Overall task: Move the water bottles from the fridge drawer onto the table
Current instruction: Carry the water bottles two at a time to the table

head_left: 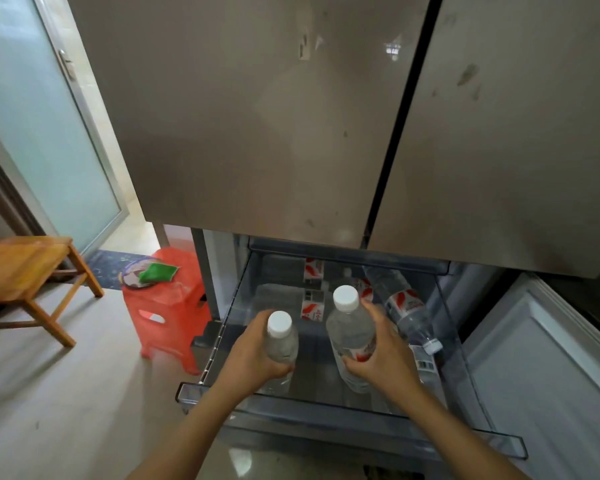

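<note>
Both arms reach down into the open fridge drawer (326, 415). Left hand (257, 351) wraps its fingers round a small upright bottle (280, 344); right hand (383, 355) grips a bigger bottle (349, 332), fingers curled round it.

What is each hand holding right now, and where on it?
The left hand grips the smaller bottle around its middle; right hand grips the larger bottle around its labelled middle.

Wooden stool (21, 268), red plastic stool (168, 306), frosted door (32, 126)
</note>
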